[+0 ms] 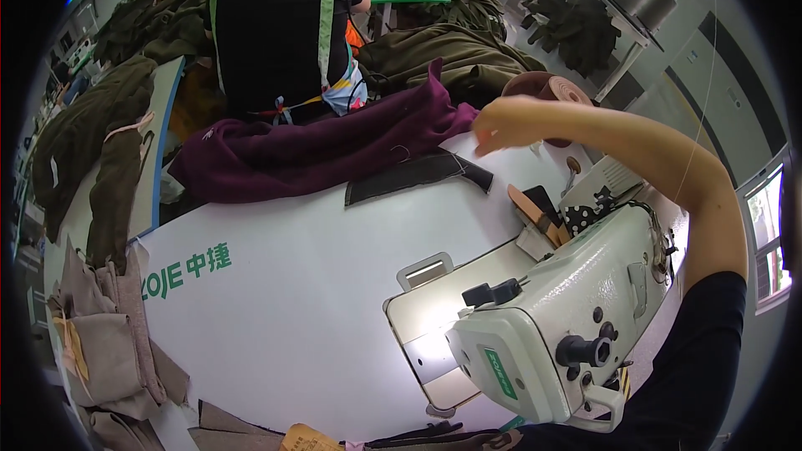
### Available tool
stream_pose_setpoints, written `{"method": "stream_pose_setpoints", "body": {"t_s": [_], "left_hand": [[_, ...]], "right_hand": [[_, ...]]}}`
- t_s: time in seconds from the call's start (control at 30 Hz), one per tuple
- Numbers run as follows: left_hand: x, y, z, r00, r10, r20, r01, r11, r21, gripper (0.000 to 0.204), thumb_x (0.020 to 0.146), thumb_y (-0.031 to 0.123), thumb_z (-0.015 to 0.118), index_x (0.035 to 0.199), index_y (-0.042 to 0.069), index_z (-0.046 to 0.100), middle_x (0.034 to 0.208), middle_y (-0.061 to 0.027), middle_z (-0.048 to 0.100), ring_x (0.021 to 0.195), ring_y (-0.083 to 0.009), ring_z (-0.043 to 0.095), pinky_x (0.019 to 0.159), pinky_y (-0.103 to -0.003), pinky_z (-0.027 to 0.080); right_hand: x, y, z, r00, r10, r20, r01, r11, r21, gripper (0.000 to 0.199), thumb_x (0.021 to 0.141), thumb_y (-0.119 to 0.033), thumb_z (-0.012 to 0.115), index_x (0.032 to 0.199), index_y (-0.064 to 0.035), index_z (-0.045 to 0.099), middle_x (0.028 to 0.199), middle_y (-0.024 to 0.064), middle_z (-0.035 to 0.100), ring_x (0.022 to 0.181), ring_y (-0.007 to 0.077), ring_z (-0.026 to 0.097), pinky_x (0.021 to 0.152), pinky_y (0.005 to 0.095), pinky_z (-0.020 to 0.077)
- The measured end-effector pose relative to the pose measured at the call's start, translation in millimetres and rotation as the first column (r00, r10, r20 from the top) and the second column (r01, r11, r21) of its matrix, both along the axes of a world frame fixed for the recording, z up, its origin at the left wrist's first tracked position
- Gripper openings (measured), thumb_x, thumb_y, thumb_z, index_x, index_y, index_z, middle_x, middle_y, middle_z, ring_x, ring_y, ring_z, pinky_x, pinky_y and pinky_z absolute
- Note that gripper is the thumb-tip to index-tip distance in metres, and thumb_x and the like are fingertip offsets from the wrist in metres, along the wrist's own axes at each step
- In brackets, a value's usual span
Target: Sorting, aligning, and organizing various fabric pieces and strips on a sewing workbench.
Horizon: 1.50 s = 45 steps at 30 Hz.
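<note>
My right arm, in a black sleeve, reaches from the lower right around the sewing machine (551, 317) toward the back of the white table (276, 284). My right hand (505, 123), slightly blurred, is closed at the right end of a long purple garment (292, 154). Its fingers are curled against the cloth edge. The garment lies bunched along the table's far side, with a raised fold near my hand. In front of it rests a dark fabric strip (409, 180). Lit by the machine's lamp is a metal bed plate (468, 284). My left hand is out of view.
Grey-brown cut pieces (117, 351) are stacked at the left, more along the near edge. Behind my right hand stands a reddish-brown roll (535, 88). Scissors with an orange-tan part (535, 209) lie beside the machine. A person (276, 42) sits beyond the table among olive garment piles (451, 54).
</note>
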State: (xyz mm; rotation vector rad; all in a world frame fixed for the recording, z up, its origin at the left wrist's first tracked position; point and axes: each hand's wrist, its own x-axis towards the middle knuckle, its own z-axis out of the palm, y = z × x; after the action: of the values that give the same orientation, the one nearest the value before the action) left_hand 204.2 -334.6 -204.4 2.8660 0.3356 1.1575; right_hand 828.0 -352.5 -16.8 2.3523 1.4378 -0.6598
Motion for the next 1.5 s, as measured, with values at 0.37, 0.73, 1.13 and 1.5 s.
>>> {"method": "stream_pose_setpoints", "body": {"t_s": [0.37,0.73,1.13,1.5], "left_hand": [[14,-7,22,0.987,0.156,-0.038,-0.158,0.986,-0.057,0.034,0.101,0.023,0.043,0.083,0.006,0.067,0.093,-0.0084,0.073,0.09,-0.027,0.069,0.087,-0.042,0.054],[35,-6,14,0.941,0.264,0.212,-0.281,0.958,0.052,0.046,0.104,0.017,0.035,0.065,0.009,0.059,0.085,-0.0056,0.076,0.08,-0.0191,0.071,0.084,-0.034,0.054],[41,-11,89,0.927,0.137,-0.35,-0.202,0.967,-0.155,0.041,0.106,0.026,0.035,0.074,0.009,0.054,0.104,-0.011,0.074,0.097,-0.0233,0.07,0.093,-0.037,0.051],[6,8,44,0.979,-0.038,-0.2,-0.007,0.975,-0.221,0.034,0.102,0.024,0.045,0.079,0.007,0.063,0.1,-0.0132,0.071,0.1,-0.0324,0.068,0.092,-0.046,0.052]], "right_hand": [[-25,33,-42,0.999,-0.006,-0.041,0.005,1.0,-0.021,0.043,0.086,-0.045,0.065,0.095,-0.0023,0.063,0.078,0.0137,0.065,0.078,0.0279,0.064,0.07,0.0408,0.0487],[3,-21,37,0.942,-0.263,-0.209,0.113,0.834,-0.541,0.033,0.078,-0.013,0.075,0.107,-0.0018,0.064,0.091,0.0062,0.069,0.08,0.0177,0.066,0.068,0.0313,0.0544],[-24,-9,-35,0.999,-0.04,-0.028,0.01,0.733,-0.68,0.062,0.071,-0.055,0.08,0.099,-0.0009,0.072,0.088,0.0114,0.071,0.083,0.0242,0.068,0.069,0.0363,0.0537],[-23,-39,72,0.974,0.119,0.192,-0.098,0.988,-0.116,0.042,0.09,-0.042,0.062,0.107,-0.0041,0.066,0.083,0.0124,0.069,0.081,0.0293,0.067,0.072,0.0445,0.0512]]}}
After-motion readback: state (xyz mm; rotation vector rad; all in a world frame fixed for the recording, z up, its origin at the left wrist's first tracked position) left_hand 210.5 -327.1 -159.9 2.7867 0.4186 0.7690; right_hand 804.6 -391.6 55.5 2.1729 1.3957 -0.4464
